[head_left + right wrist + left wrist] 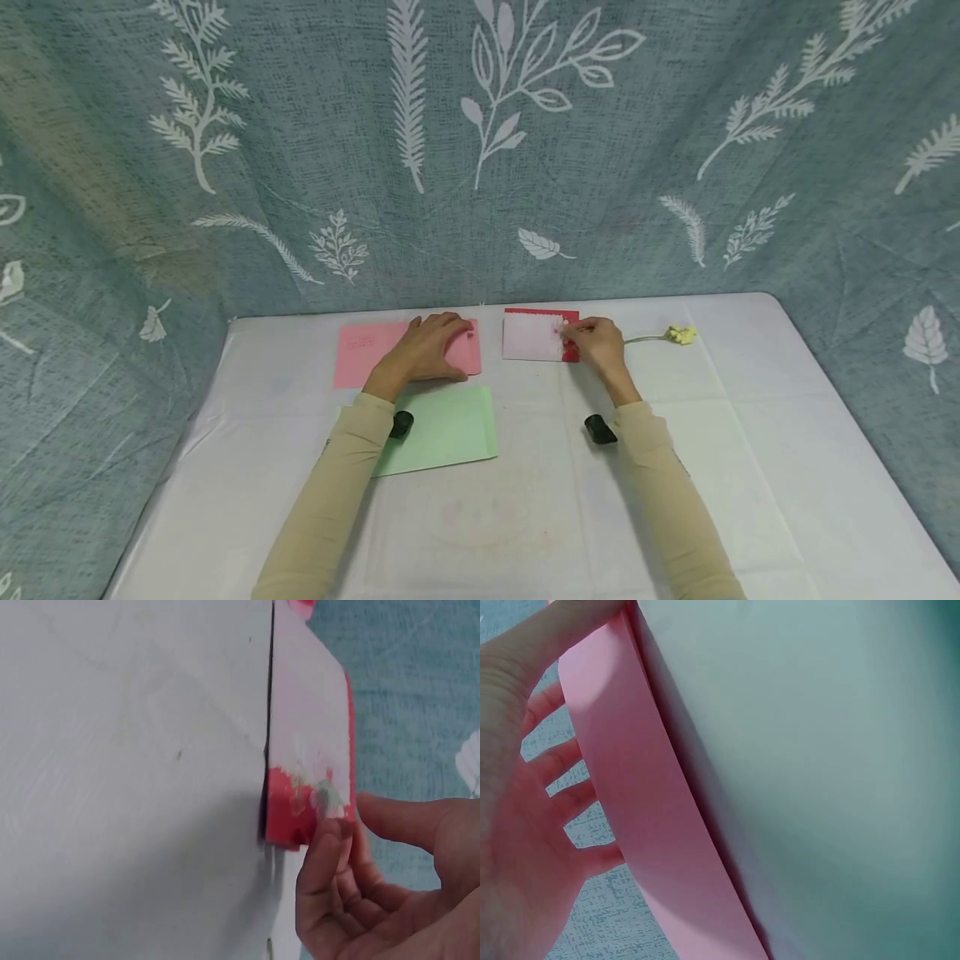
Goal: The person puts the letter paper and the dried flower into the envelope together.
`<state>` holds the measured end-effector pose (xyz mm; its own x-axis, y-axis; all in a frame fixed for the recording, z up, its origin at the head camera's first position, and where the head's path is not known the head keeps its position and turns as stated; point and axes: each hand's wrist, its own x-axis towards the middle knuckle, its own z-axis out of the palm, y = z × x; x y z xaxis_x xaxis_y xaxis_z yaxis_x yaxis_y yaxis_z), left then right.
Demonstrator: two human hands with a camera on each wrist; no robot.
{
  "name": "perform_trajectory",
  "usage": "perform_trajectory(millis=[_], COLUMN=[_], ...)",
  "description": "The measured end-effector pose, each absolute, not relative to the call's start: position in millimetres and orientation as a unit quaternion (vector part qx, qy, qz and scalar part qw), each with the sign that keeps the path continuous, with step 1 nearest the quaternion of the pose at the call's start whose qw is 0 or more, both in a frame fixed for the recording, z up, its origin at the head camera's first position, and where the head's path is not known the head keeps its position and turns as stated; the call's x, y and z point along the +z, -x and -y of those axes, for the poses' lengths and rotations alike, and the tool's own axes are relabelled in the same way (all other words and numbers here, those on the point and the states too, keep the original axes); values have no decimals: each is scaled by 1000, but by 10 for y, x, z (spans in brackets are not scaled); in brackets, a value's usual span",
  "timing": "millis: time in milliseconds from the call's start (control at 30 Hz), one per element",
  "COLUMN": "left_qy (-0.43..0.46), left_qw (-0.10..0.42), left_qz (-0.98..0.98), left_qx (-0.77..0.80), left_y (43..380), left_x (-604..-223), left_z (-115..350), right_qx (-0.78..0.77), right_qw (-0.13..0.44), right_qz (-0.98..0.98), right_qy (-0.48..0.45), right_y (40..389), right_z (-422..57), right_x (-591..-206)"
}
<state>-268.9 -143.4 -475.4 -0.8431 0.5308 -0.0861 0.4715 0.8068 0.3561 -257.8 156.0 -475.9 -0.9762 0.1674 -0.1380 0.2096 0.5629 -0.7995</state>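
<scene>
In the head view my left hand [431, 346] arches over a pink envelope [367, 354] lying at the back left of the table. Its thumb touches the near edge, and its fingers reach across to the far side. The left wrist view shows the fingers spread beyond the pink paper [641, 765], their tips hidden. My right hand [600, 343] pinches the right end of a pale card [531, 337] with a red, decorated border. Seen from the right wrist, thumb and curled fingers meet at the card's red corner [289, 814].
A light green envelope [442, 429] lies in front of the pink one, partly under the left forearm. To the right of the right hand is a yellow flower [680, 334] on a thin stem. A white cloth [525, 517] covers the table; a patterned curtain [450, 233] hangs behind.
</scene>
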Motion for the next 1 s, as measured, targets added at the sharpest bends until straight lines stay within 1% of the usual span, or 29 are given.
perform_trajectory(millis=[100, 300, 733, 1000], left_qy=[-263, -266, -263, -260], left_qw=[91, 86, 87, 90], left_qz=[-946, -946, -946, -948], left_qx=[166, 166, 166, 162], left_y=[2687, 2689, 2679, 2666], left_x=[-4759, -4769, -4762, -4770], left_z=[1434, 1435, 1429, 1431], right_qx=[-439, -463, -475, -487], right_qw=[25, 56, 67, 74], right_qz=[-889, -873, -870, -863], right_qy=[-125, -144, -117, -113], right_y=[2586, 2593, 2579, 2562], right_z=[-1599, -1654, -1696, -1701], right_x=[-4780, -4820, -4845, -4755])
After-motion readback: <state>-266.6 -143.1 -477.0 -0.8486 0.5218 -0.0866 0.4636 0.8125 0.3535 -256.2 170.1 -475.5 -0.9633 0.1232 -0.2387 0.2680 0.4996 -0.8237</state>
